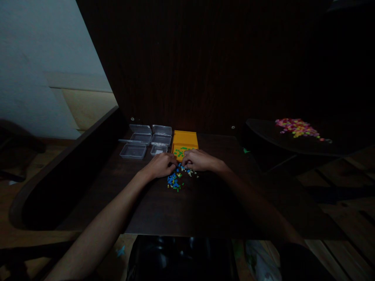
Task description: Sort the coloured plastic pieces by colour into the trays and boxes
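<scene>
A loose pile of small blue, green and pale yellow pieces [174, 181] lies on the dark tabletop in front of me. Behind it stands an open yellow box [185, 137], with several green pieces [179, 152] inside. My left hand [163, 164] is at the pile's left upper side, near the box's front corner, its fingers curled inward. From the right, my right hand [197, 160] reaches over the box's front edge, fingers bent down close to the pieces. Whatever the fingertips of either hand pinch is too small and dark to make out.
Clear plastic boxes with raised lids [133, 151] stand left of the yellow box. A dark upright panel [205, 70] rises behind the table [164, 214]. To the right, many pink, red and yellow pieces [299, 128] lie on a dark curved surface. A raised side board [73, 168] borders the left.
</scene>
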The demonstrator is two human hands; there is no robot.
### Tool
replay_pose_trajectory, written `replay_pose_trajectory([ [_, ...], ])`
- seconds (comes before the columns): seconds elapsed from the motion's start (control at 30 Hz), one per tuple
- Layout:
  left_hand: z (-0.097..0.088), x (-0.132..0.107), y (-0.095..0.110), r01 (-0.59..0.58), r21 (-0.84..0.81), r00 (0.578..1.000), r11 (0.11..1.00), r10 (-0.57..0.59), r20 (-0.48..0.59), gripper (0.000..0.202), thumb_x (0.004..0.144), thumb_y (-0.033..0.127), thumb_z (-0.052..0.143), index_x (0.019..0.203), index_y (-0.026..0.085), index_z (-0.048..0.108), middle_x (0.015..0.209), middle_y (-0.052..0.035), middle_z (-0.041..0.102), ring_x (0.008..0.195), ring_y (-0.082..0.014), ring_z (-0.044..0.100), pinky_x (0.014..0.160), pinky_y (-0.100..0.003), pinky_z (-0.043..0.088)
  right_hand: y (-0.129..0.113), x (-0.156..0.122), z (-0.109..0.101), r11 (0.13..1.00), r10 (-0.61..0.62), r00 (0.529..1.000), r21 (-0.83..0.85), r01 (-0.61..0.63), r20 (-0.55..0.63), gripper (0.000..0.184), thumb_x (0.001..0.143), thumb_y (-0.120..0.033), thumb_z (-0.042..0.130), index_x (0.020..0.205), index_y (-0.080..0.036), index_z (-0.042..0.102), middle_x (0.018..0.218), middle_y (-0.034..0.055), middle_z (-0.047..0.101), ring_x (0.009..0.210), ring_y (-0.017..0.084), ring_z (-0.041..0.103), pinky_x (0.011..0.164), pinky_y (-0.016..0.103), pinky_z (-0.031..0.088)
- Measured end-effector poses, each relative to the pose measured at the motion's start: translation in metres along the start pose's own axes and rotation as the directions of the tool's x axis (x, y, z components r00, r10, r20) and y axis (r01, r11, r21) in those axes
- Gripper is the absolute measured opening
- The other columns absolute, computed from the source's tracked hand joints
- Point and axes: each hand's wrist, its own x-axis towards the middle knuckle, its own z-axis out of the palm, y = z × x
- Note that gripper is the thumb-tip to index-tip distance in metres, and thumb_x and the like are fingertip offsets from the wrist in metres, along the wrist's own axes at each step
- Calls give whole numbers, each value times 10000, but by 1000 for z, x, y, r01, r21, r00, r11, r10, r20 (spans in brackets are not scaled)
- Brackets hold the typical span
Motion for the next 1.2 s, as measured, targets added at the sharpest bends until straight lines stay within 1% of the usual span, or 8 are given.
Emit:
replay_pose_trajectory([
  [0.07, 0, 0, 1, -5, -25, 1000, 1000, 5, -4, 291, 776, 117, 503, 876, 199, 764, 862, -54, 722, 798, -199, 676, 752, -293, 520, -2, 0, -1, 1000, 12, 1000, 4, -12, 15, 200, 843, -98, 636, 980, -181, 756, 1019, 85, 695, 928, 205, 623, 779, 275, 435],
  [0.2, 0, 0, 3, -22, -41, 1000, 999, 23, 13, 377, 771, 115, 497, 1038, 209, 746, 953, -64, 746, 892, -220, 691, 812, -311, 526, -4, 0, -2, 999, 33, 999, 13, -34, 19, 201, 839, -78, 619, 960, -175, 747, 1006, 73, 693, 921, 189, 614, 766, 261, 420],
  [0.3, 0, 0, 4, -19, -22, 999, 1000, 20, 49, 408, 776, 129, 492, 1091, 220, 735, 957, -68, 749, 879, -225, 696, 797, -314, 531, -3, 0, -2, 999, 48, 999, 22, -48, 22, 170, 841, -98, 630, 946, -173, 739, 971, 66, 685, 886, 180, 604, 732, 253, 404],
  [0.5, 1, 0, 3, -28, -79, 998, 997, 32, 46, 351, 773, 129, 497, 998, 224, 749, 965, -44, 761, 869, -197, 697, 810, -284, 513, 0, 0, 1, 998, 53, 998, 32, -54, 31, 140, 817, -67, 628, 870, -169, 708, 941, 57, 670, 860, 173, 590, 682, 239, 377],
  [0.73, 0, 0, 8, 13, -81, 998, 997, -8, 56, 263, 798, 184, 546, 961, 205, 750, 731, -15, 732, 595, -151, 629, 603, -238, 443, -1, -2, -4, 997, 58, 996, 39, -61, 69, 103, 839, -91, 623, 875, -155, 694, 942, 67, 674, 833, 167, 584, 653, 238, 363],
  [0.97, 0, 1, 10, -70, -124, 994, 990, 80, 75, 325, 836, 158, 507, 1053, 209, 744, 1024, -65, 772, 895, -199, 723, 784, -258, 498, 0, -3, -6, 1000, 19, 1000, 10, -19, 13, 172, 826, -71, 605, 883, -167, 736, 910, 54, 688, 813, 163, 591, 681, 246, 377],
  [1.1, 0, 1, 10, -51, -109, 994, 993, 61, 92, 296, 844, 159, 510, 1016, 200, 748, 977, -63, 778, 873, -201, 725, 774, -259, 489, -3, -4, -8, 999, 33, 998, -15, -33, 53, 187, 828, -85, 611, 897, -185, 754, 936, 60, 706, 853, 183, 611, 703, 257, 390],
  [1.2, 0, 1, 10, -46, -105, 995, 993, 55, 86, 261, 840, 152, 517, 951, 197, 749, 881, -45, 774, 768, -177, 708, 705, -237, 462, -7, -4, -8, 998, 57, 996, -41, -55, 66, 188, 835, -91, 610, 904, -189, 755, 979, 66, 708, 894, 196, 618, 716, 259, 396],
])
